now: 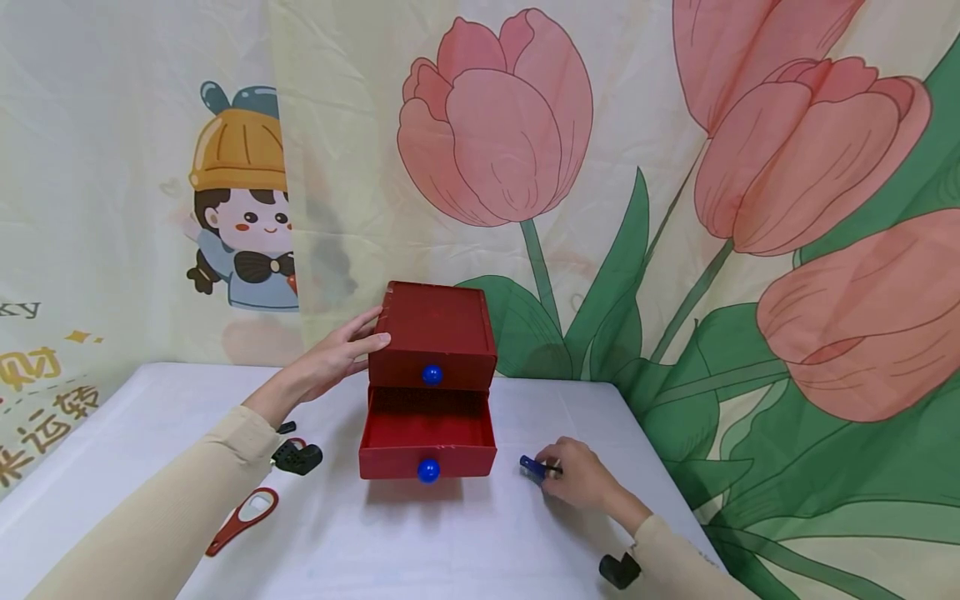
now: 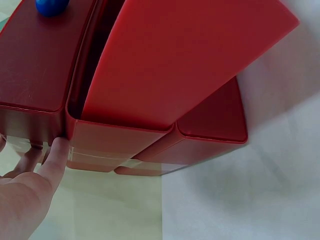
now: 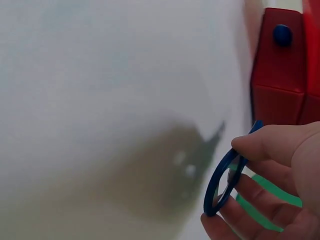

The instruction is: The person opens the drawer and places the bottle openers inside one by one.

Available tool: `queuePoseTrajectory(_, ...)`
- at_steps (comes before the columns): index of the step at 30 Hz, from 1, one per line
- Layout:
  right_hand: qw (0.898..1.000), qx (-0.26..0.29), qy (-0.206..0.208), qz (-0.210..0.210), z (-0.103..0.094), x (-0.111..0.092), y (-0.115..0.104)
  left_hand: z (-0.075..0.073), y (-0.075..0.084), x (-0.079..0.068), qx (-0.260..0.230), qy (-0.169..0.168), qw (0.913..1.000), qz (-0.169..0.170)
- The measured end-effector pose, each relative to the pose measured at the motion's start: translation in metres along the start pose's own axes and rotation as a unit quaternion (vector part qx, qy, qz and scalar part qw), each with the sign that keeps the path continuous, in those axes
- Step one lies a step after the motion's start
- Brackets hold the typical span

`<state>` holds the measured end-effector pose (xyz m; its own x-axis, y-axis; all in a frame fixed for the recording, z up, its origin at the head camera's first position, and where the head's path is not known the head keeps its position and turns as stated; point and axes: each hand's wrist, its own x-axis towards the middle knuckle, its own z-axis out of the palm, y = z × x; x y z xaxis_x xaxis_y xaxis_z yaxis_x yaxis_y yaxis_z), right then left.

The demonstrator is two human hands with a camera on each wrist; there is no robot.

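A dark red drawer box (image 1: pixel 437 321) with blue knobs stands on the table. One drawer (image 1: pixel 427 461) below its top one is pulled out, and its visible floor is bare. My left hand (image 1: pixel 330 360) rests against the box's upper left side, fingers extended; in the left wrist view its fingertips (image 2: pixel 59 145) touch the side wall. To the right of the box, my right hand (image 1: pixel 581 473) pinches a small blue-rimmed magnifying glass (image 3: pixel 212 192) between thumb and fingers, just over the table. Its clear lens shows inside the rim.
A red magnifying glass (image 1: pixel 243 521) lies on the white table (image 1: pixel 480 550), beside the left forearm. Black wrist cameras (image 1: pixel 297 457) sit on both wrists. Behind the table hangs a cloth (image 1: pixel 360 167) printed with tulips and a cartoon child.
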<state>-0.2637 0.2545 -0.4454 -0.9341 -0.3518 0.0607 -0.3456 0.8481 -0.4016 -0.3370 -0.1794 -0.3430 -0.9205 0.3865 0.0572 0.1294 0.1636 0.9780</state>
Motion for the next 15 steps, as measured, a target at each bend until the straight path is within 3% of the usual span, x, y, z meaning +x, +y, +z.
queuePoseTrajectory(15,0.995,-0.020,0.029,-0.096,-0.063,0.013,-0.039,0.000,0.000,0.001,-0.003,-0.001,1.0000,0.001)
